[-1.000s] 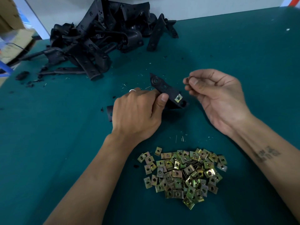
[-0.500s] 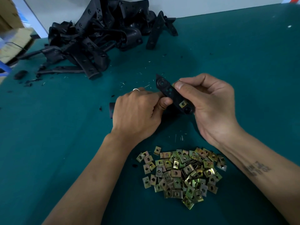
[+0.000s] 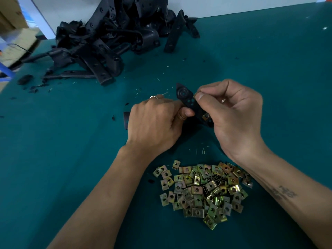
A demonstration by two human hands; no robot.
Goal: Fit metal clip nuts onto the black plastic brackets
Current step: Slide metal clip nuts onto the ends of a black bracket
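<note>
The right hand's fingers (image 3: 201,96) had moved in from the side and now pinched a clip nut, mostly hidden, against the edge of the bracket (image 3: 188,103); this was likely the pressing-on step. The left hand (image 3: 154,123) gripped the bracket above the counter (image 3: 269,69). No container was visible; loose clip nuts (image 3: 203,191) lay piled nearby.

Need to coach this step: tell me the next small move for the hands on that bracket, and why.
Probably push the right hand's thumb along the black plastic bracket to seat the clip nut it seems to pinch at the edge. The left hand grips the bracket, and one clip nut already sits lower down.
</note>
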